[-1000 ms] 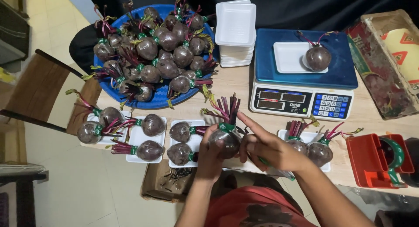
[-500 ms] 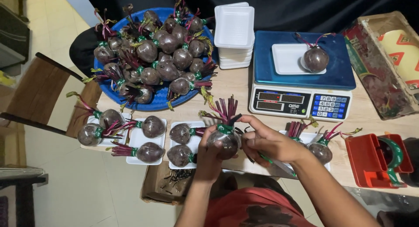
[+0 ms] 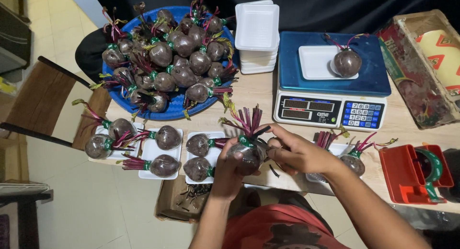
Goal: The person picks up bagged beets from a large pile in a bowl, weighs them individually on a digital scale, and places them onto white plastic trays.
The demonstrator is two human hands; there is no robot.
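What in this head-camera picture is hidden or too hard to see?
- Tray under the right hand: mostly covered by the hand and forearm.
- Beetroot held by the left hand: its underside is behind the fingers.
- Tape dispenser: its far side runs into dark shadow at the right edge.
- Scale display: too small to make out.
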